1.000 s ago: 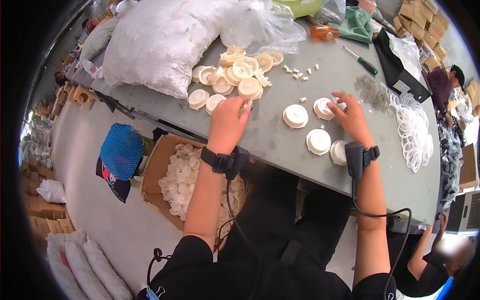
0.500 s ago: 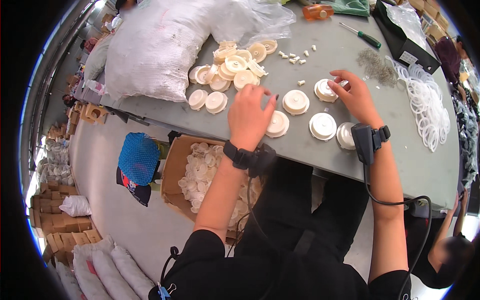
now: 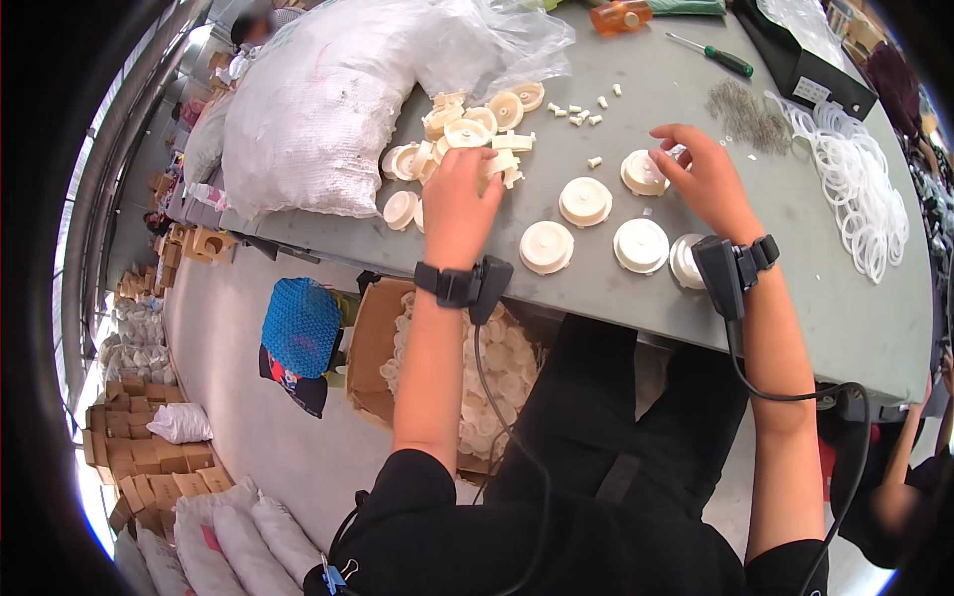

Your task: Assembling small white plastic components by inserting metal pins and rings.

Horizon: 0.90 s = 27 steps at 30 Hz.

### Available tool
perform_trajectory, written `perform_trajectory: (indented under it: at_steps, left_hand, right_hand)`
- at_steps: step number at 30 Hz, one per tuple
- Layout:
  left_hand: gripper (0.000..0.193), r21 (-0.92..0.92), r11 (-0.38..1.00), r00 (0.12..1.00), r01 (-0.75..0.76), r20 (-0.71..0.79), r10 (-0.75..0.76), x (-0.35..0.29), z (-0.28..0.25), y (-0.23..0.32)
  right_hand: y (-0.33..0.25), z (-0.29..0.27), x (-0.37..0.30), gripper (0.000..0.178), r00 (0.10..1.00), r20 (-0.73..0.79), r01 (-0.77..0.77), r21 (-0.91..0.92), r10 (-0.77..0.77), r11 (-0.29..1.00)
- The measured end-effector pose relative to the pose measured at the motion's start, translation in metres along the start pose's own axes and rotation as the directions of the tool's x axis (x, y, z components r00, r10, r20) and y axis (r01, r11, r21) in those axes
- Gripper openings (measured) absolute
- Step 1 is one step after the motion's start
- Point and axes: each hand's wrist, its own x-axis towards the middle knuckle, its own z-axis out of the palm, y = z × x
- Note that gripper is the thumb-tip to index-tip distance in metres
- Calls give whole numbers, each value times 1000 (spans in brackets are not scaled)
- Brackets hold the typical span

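My left hand (image 3: 459, 209) reaches over a heap of cream round plastic parts (image 3: 467, 132) at the table's far left. Its thumb and fingers are apart, with a cream part (image 3: 500, 167) showing between them; whether they touch it I cannot tell. My right hand (image 3: 704, 181) hovers with fingers curved and spread at a white round plastic part (image 3: 643, 174), the thumb by its rim. Nearby lie more white round parts: one near the middle (image 3: 584, 202), one nearer me (image 3: 547, 246), another to its right (image 3: 641, 245) and one by my right wrist (image 3: 686, 261).
Small white pegs (image 3: 576, 115) lie beyond the parts. A screwdriver (image 3: 728, 61), an orange bottle (image 3: 620, 17), thin metal pieces (image 3: 745, 115) and clear rings (image 3: 850, 199) sit farther off. A white sack (image 3: 308, 109) fills the left; below stands a carton (image 3: 370, 348) of white parts.
My left hand has moved left and away from me, from beside the near white part to the cream heap. My right hand stays by the same white part.
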Motion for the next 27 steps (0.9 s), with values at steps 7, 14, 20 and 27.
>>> perform_trajectory:
  at_steps: [7, 14, 20, 27]
  left_hand:
    - [22, -137, 990, 999, -45, 16, 47, -27, 2, 3]
    - [26, -188, 982, 999, -1, 34, 8, -31, -4, -15]
    - [30, -409, 910, 963, 71, -210, -170, -44, -15, -7]
    - [36, -456, 890, 995, -6, -95, -42, -57, -58, 16]
  right_hand:
    - [-14, 3, 3, 28, 998, 29, 51, -16, -51, 999]
    - [-78, 41, 57, 39, 848, 282, 458, 34, -448, 888]
    - [-66, 104, 102, 42, 641, 725, 468, -110, -252, 877]
    - [-57, 26, 59, 27, 962, 269, -125, 294, 44, 947]
